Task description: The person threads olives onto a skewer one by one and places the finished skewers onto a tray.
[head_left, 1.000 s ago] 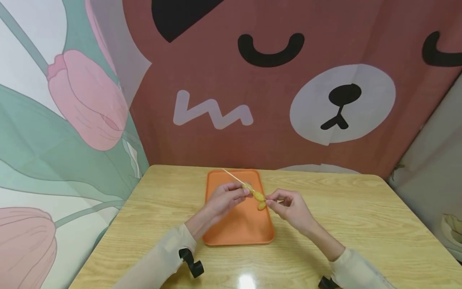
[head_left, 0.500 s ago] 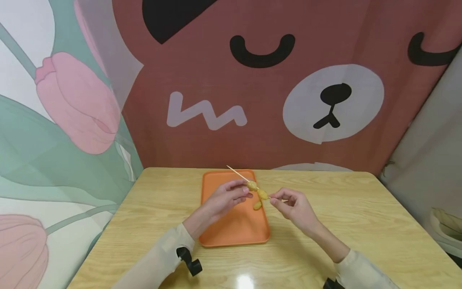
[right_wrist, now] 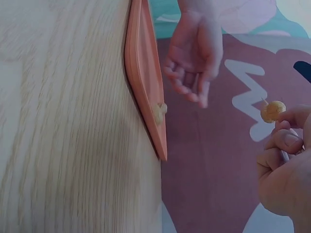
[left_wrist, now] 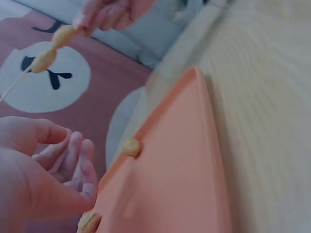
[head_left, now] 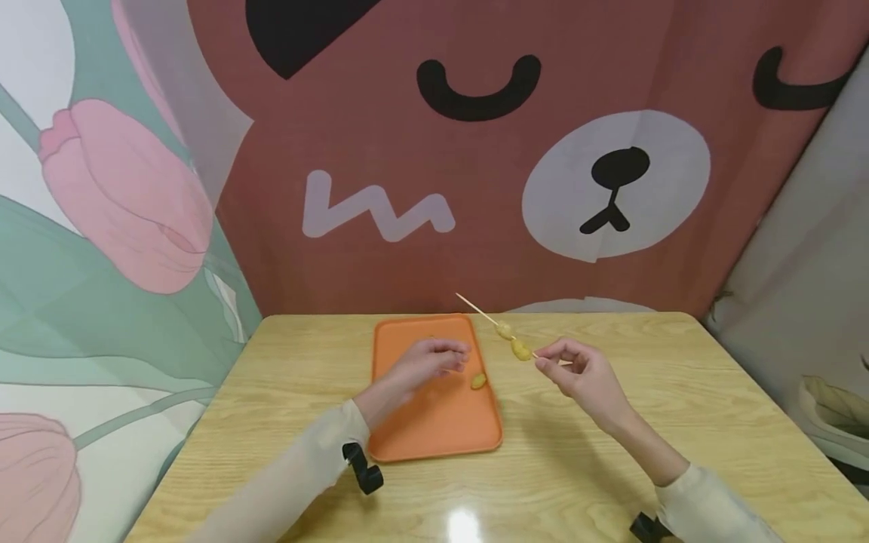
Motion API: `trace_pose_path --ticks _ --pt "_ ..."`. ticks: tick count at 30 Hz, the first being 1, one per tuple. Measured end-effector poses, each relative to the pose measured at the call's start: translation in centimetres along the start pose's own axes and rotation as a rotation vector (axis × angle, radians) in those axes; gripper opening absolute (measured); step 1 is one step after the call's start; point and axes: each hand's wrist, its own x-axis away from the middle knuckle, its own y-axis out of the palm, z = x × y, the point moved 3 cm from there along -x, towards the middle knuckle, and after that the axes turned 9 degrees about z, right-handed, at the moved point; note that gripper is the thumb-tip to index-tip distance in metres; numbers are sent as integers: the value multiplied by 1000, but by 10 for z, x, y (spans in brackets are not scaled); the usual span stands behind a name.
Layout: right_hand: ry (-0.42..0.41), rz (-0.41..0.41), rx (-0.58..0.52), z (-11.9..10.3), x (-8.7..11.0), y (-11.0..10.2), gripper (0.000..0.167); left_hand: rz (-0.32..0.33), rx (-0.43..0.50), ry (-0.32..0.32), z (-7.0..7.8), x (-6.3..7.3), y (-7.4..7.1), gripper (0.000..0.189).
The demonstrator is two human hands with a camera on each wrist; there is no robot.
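My right hand (head_left: 587,381) pinches the lower end of a thin wooden skewer (head_left: 477,309) between thumb and fingers. Two golden, lumpy oval pieces (head_left: 521,349) are threaded on it near that hand, and its bare end slants up to the left. Over the orange tray (head_left: 441,434) my left hand (head_left: 426,363) hovers with fingers loosely bent and nothing in them. A loose golden piece (head_left: 478,381) lies near the tray's right rim. In the left wrist view a second loose piece (left_wrist: 89,222) shows on the tray, partly covered by the left hand.
A light wood table (head_left: 577,467) carries the tray. Behind it hangs a red cloth (head_left: 380,279) with a bear face, and tulip-patterned cloth (head_left: 136,196) covers the left side. Black straps (head_left: 363,469) hang at the wrists.
The left hand has let go of the skewered pieces. My right hand has lifted the skewer up and to the right, away from the tray. The head view has shifted slightly.
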Motion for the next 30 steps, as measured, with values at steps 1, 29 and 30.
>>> trace_pose_path --ticks 1,29,30 --pt "1 11 -3 1 0 -2 13 5 -28 0 0 -2 1 29" --pt "42 133 -102 13 13 -48 23 17 -380 -20 -14 -13 33 27" --pt "43 137 -98 13 13 -49 23 18 -381 -19 -14 -13 33 27"
